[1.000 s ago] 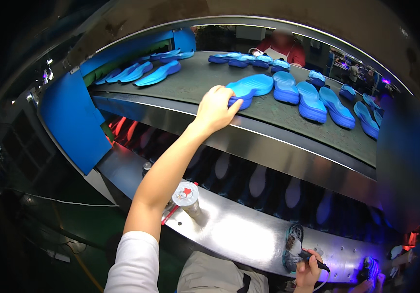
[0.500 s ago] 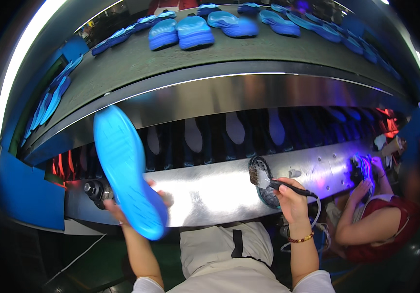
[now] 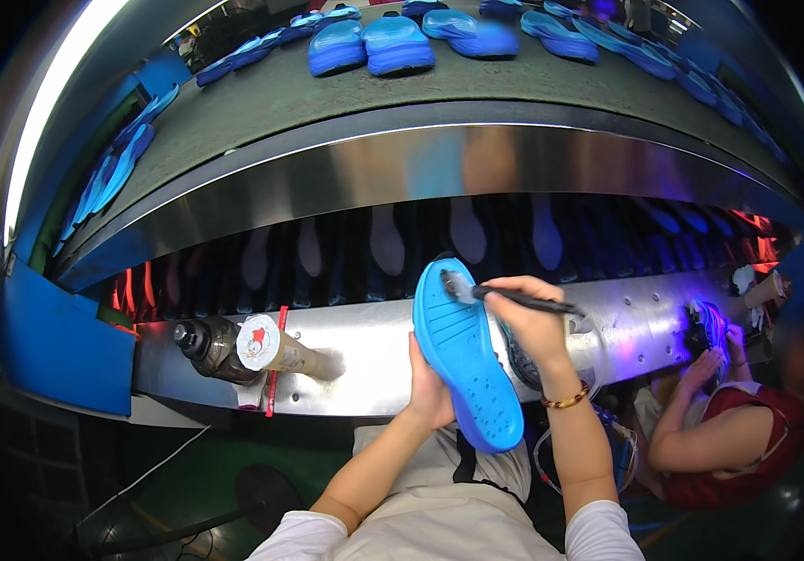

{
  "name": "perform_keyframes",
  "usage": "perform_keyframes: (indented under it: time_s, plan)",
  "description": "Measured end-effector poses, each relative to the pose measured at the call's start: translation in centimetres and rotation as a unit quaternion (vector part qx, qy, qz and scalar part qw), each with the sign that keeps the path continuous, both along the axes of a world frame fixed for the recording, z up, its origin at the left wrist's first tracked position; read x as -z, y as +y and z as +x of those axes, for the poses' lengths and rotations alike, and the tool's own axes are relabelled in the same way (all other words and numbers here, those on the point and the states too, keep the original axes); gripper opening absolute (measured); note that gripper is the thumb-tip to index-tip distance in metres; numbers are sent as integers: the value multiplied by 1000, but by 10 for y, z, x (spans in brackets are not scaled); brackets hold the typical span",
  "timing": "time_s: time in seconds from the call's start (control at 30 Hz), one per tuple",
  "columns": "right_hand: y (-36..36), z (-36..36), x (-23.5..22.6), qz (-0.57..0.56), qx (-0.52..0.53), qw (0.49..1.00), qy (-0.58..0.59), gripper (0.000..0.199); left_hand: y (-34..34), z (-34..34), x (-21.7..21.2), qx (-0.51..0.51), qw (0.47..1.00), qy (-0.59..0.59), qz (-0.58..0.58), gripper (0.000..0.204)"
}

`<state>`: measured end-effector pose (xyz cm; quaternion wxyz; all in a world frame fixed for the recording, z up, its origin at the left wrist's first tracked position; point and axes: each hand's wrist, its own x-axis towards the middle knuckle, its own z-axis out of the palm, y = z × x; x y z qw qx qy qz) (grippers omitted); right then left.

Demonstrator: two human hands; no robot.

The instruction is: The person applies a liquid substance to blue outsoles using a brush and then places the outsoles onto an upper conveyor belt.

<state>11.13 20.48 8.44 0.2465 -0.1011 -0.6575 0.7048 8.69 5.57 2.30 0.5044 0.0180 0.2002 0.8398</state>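
My left hand (image 3: 430, 388) holds a bright blue shoe sole (image 3: 469, 360) by its left edge, fingers partly hidden under it. The sole is tilted, its grooved and holed inner face toward me. In my right hand (image 3: 531, 323) is a black-handled brush (image 3: 542, 302) with a pale hose or cord running from its end. The bristles touch, or nearly touch, the sole's inner face near its far end. Partly covered by the sole and my right hand, a dark oval dish (image 3: 520, 360) lies on the metal ledge (image 3: 365, 388).
Blue soles (image 3: 400, 45) stand along the green conveyor belt (image 3: 299, 117). Below it is a row of dark shoe uppers with greyish bottoms (image 3: 387, 234). On the ledge's left are a lidded cup (image 3: 297, 360) and a black-capped container (image 3: 198, 339). A co-worker (image 3: 725, 435) sits at right.
The sole has moved right, from my left side to in front of me, and turned over to show its inner face. The brush has left the dish and come to the sole.
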Motion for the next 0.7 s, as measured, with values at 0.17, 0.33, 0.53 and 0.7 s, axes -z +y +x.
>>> perform_keyframes:
  time_s: [0.17, 0.33, 0.53, 0.7]
  plan:
    - [-58, 28, -13, 384, -9, 920, 79, 11, -14, -38, 2, -68, 993, 45, -91, 87]
    - [-23, 72, -29, 204, -239, 949, 9, 20, -30, -43, -17, 1, 996, 77, -46, 92]
    - [-11, 29, -44, 118, -119, 986, -8, 17, -17, -13, -37, 84, 991, 28, 104, 91]
    - [-11, 51, -49, 40, -227, 973, 14, 19, -18, -18, -44, -35, 998, 31, -51, 89]
